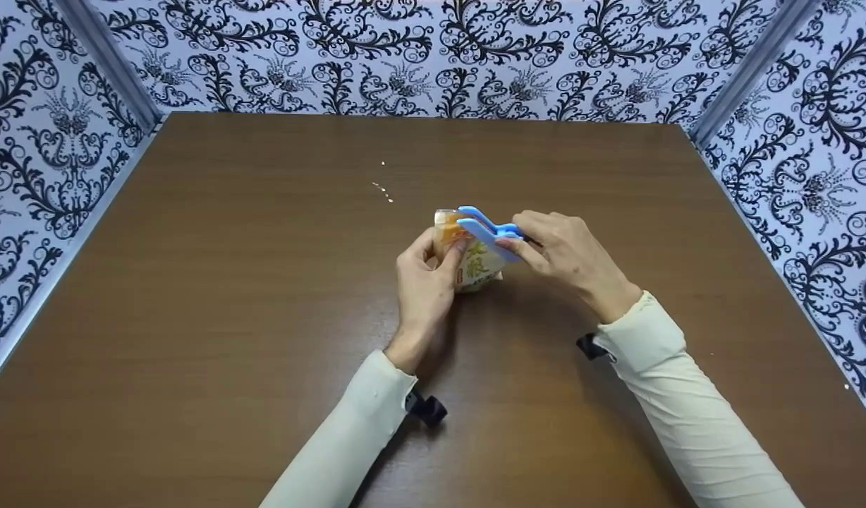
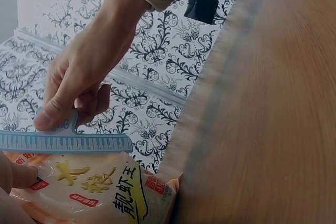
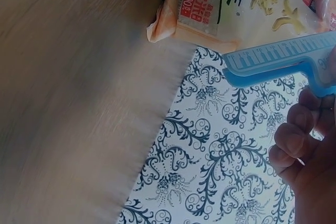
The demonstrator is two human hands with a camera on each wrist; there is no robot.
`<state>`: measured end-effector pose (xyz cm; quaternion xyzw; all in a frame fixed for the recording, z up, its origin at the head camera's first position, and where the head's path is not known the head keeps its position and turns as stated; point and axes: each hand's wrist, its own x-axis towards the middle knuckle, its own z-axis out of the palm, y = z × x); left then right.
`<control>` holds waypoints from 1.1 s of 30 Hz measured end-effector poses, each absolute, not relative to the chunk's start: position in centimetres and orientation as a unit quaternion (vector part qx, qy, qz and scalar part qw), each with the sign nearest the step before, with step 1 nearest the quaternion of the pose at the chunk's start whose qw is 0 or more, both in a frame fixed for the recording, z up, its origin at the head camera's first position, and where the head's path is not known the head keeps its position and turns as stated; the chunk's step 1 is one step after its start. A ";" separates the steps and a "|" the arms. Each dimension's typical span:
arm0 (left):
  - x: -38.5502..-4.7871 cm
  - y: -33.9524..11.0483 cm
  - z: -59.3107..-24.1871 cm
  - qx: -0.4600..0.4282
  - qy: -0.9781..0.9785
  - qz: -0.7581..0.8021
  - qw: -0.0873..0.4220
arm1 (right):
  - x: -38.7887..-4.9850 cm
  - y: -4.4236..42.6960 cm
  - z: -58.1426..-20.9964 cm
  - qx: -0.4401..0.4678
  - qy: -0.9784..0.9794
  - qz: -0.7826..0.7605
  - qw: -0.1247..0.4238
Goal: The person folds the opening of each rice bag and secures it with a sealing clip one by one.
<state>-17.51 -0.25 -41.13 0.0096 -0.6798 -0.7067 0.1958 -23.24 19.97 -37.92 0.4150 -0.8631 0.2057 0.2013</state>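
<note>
My left hand (image 1: 424,279) grips a plastic food packet (image 1: 477,262) with gold and black lettering, its thumb on the front face. The packet is held up off the table, and a folded corner juts from one end in the right wrist view. My right hand (image 1: 570,255) pinches a blue bag clip (image 1: 500,234) by its handles, from the right. Ruler-like marks run along the clip (image 2: 68,142) in the left wrist view. Its two long arms are spread apart in the head view, at the packet's upper edge. Whether they touch the packet I cannot tell.
Small white bits (image 1: 382,190) lie on the brown wooden table (image 1: 228,282) beyond the hands. Patterned black-and-white panels (image 1: 433,56) border the back and sides. Each wrist carries a small black camera mount (image 1: 427,409).
</note>
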 end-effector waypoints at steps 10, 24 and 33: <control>-17.6 -0.3 -41.2 0.007 -0.683 -0.703 0.199 | -23.2 19.9 -37.8 0.416 -0.860 0.213 0.204; -17.5 -0.3 -41.2 0.005 -0.685 -0.700 0.202 | -23.0 19.6 -37.7 0.409 -0.863 0.220 0.199; -17.6 -0.3 -41.1 0.007 -0.681 -0.706 0.194 | -23.0 19.4 -37.6 0.401 -0.867 0.221 0.198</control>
